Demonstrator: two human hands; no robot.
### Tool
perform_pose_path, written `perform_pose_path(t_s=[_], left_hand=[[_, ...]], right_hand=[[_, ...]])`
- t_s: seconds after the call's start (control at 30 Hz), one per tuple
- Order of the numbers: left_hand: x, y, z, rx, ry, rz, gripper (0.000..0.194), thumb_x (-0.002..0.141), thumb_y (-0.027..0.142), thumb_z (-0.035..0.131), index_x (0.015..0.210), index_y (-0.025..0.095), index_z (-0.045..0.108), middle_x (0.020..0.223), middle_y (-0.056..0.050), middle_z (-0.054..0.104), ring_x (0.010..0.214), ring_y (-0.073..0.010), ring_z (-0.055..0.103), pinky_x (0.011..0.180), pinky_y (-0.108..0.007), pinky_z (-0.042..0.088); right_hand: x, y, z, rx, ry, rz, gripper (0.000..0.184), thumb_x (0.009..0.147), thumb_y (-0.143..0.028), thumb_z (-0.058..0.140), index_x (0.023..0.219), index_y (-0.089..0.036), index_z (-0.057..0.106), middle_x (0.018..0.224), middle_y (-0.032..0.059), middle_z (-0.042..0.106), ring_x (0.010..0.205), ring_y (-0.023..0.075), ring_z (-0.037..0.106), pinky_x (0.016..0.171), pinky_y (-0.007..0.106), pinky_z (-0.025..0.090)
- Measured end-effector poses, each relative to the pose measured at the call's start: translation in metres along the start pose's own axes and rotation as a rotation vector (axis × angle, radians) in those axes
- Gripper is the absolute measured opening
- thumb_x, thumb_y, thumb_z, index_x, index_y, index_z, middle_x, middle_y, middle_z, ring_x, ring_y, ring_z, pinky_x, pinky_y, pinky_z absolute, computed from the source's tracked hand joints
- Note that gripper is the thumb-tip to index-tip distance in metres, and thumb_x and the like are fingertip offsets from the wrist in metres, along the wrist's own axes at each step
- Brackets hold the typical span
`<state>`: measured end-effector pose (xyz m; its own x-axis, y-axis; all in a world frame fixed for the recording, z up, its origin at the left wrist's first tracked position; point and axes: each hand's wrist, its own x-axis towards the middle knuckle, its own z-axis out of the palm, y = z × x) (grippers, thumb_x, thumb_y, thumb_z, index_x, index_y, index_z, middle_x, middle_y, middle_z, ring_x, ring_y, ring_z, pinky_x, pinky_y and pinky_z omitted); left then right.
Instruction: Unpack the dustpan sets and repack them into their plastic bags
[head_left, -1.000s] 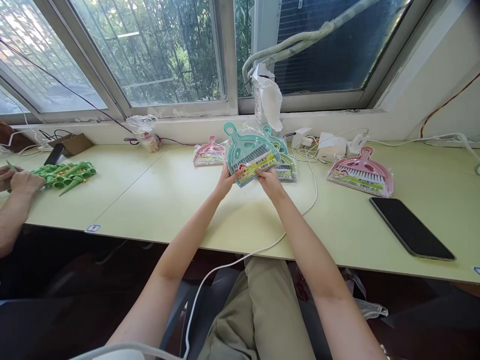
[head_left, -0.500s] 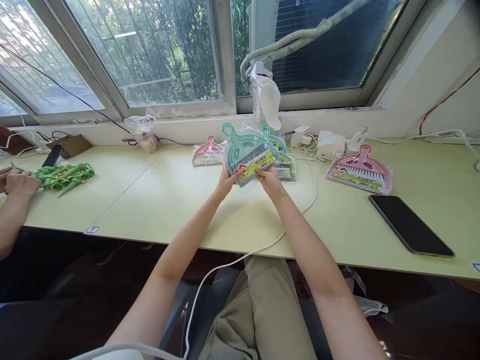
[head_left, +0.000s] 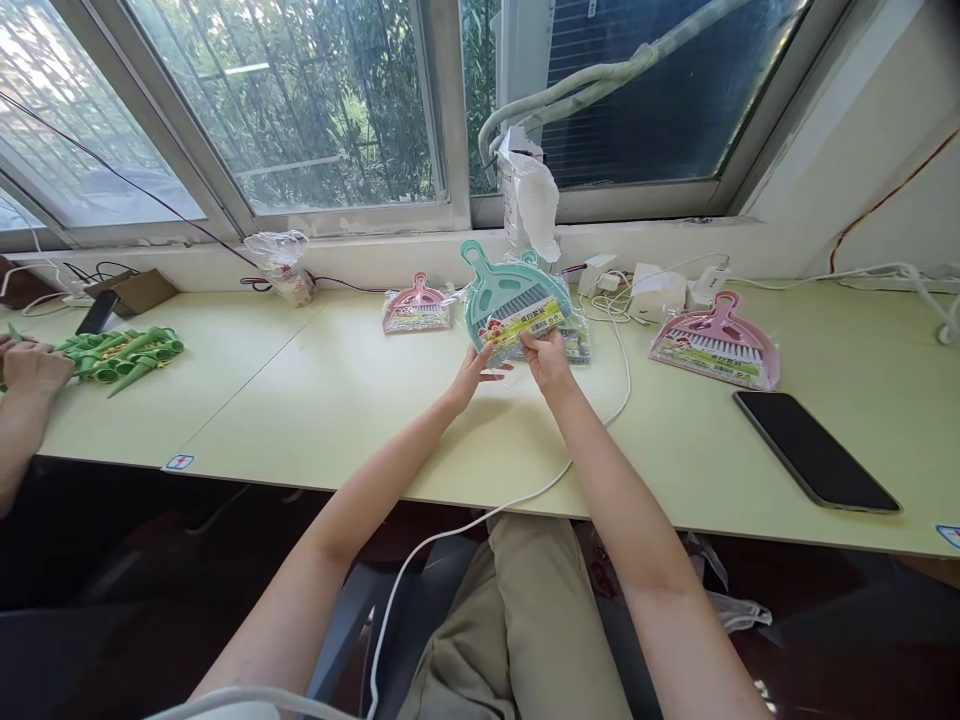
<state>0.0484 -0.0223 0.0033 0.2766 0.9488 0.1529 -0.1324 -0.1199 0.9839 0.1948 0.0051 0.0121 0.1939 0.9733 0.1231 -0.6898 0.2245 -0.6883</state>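
A mint-green dustpan and brush set (head_left: pixel 517 295) in clear wrap, with a yellow-green label, is tilted up above the table. My right hand (head_left: pixel 549 358) pinches its lower right edge, thumb on the front. At the lower left corner my left hand (head_left: pixel 469 378) holds it more loosely, thumb against the wrap and some fingers stretched out below the edge. Right behind lies another wrapped green set (head_left: pixel 579 338), mostly covered by the held one. A small pink dustpan and brush set (head_left: pixel 418 305) lies to the left, and a larger pink set (head_left: pixel 716 345) to the right.
A black phone (head_left: pixel 814 450) lies at the right. A white cable (head_left: pixel 555 480) crosses the table and hangs over its front edge. Chargers (head_left: pixel 660 290) and a tissue pack (head_left: pixel 529 190) are at the back. Far left, another person's hand (head_left: pixel 37 368) touches green rolled pieces (head_left: pixel 124 355).
The held green set has moved slightly right and now covers more of the set behind it. My left hand has shifted lower, its fingers now showing beneath the wrap.
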Motion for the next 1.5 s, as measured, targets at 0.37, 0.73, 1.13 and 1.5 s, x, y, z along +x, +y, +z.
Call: perform_pose_path(t_s=[0.37, 0.73, 1.13, 1.5], left_hand=[[0.004, 0.007, -0.009, -0.074, 0.121, 0.080, 0.070, 0.073, 0.043, 0.076, 0.128, 0.023, 0.037, 0.130, -0.011, 0.061, 0.093, -0.0260, 0.070, 0.074, -0.042, 0.062], [0.002, 0.007, -0.009, -0.076, 0.042, 0.039, 0.070, 0.073, 0.040, 0.077, 0.125, 0.023, 0.033, 0.130, -0.012, 0.061, 0.086, -0.0252, 0.072, 0.065, -0.038, 0.063], [0.005, 0.008, -0.014, -0.091, 0.043, 0.028, 0.072, 0.074, 0.037, 0.076, 0.132, 0.026, 0.033, 0.123, -0.009, 0.065, 0.073, -0.0198, 0.071, 0.063, -0.038, 0.063], [0.018, 0.015, -0.045, -0.259, 0.301, 0.034, 0.058, 0.070, 0.022, 0.070, 0.122, 0.022, 0.044, 0.110, -0.006, 0.067, 0.083, -0.0207, 0.069, 0.066, -0.038, 0.063]], right_hand=[[0.005, 0.012, -0.008, -0.139, -0.111, 0.036, 0.052, 0.064, -0.011, 0.075, 0.108, -0.030, 0.054, 0.114, -0.0009, 0.071, 0.112, 0.0203, 0.065, 0.096, 0.039, 0.057], [0.005, 0.009, -0.010, -0.109, -0.074, 0.085, 0.043, 0.060, -0.006, 0.067, 0.096, -0.026, 0.055, 0.092, -0.0019, 0.072, 0.091, 0.0173, 0.068, 0.082, 0.032, 0.060], [0.005, 0.005, -0.009, -0.142, -0.050, 0.070, 0.027, 0.067, -0.016, 0.069, 0.088, -0.025, 0.054, 0.089, -0.0015, 0.071, 0.088, 0.0170, 0.069, 0.075, 0.030, 0.061], [0.002, 0.001, -0.011, -0.507, 0.189, -0.246, 0.032, 0.087, -0.038, 0.049, 0.109, -0.021, 0.065, 0.104, 0.0082, 0.072, 0.084, 0.0194, 0.072, 0.085, 0.040, 0.059]])
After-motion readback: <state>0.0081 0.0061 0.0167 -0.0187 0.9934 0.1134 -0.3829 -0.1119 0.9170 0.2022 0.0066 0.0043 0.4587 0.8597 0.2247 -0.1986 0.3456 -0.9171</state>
